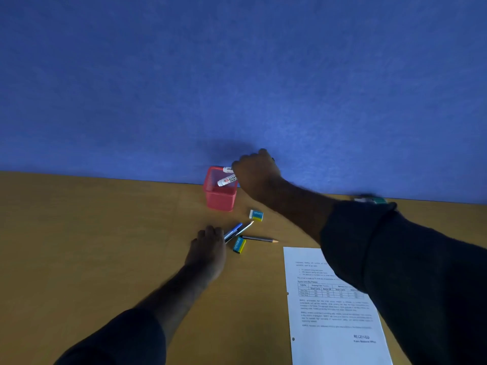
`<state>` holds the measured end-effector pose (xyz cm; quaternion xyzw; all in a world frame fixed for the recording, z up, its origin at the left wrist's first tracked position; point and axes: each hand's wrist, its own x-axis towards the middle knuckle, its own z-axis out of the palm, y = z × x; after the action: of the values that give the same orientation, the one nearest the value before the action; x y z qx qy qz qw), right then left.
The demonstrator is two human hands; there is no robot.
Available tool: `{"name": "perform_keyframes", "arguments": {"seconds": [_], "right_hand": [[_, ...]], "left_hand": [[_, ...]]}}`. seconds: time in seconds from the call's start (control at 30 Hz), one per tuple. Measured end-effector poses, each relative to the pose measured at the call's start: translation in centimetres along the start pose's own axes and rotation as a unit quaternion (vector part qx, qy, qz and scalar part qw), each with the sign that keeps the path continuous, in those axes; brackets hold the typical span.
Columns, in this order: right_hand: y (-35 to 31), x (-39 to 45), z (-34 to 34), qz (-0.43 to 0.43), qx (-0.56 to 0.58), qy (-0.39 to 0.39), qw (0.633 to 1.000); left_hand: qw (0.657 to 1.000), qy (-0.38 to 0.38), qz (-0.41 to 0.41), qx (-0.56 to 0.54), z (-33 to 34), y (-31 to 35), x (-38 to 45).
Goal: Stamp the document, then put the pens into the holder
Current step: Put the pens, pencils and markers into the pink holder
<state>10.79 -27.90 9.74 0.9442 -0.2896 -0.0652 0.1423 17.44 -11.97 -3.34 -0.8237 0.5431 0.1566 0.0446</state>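
Note:
A red mesh holder [220, 196] stands on the wooden desk against the blue partition. My right hand [257, 173] is over its right rim, gripping two white markers [227, 180] whose ends point into the holder. My left hand [209, 246] rests on the desk, its fingers closed on the near ends of a blue pen [234, 229] and a thin pencil [246, 227]. Another pencil [259, 238] lies loose to the right. The printed document [332, 312] lies at the lower right, partly under my right sleeve, and bears a "RECEIVED" mark [361, 337].
Two blue and yellow erasers lie near the pens, one [256, 215] by the holder and one [239, 245] beside my left hand. A blurred green and white object [370, 199] sits at the partition behind my right arm. The desk [105, 233] stretches bare to the left.

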Motion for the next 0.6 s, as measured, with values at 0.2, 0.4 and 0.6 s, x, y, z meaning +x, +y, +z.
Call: {"name": "perform_keyframes", "arguments": {"seconds": [0.2, 0.4, 0.6], "right_hand": [[-1.9, 2.0, 0.8, -0.079, -0.141, -0.013, 0.987], [-2.4, 3.0, 1.3, -0.15, -0.19, -0.003, 0.97], [-1.2, 2.4, 2.9, -0.159, -0.17, 0.072, 0.97]], "left_hand": [[1.0, 0.009, 0.013, -0.009, 0.4, -0.7, 0.0], [0.999, 0.034, 0.025, -0.005, 1.3, -1.0, 0.2], [0.999, 0.041, 0.027, -0.012, 2.3, -1.2, 0.8]]}}
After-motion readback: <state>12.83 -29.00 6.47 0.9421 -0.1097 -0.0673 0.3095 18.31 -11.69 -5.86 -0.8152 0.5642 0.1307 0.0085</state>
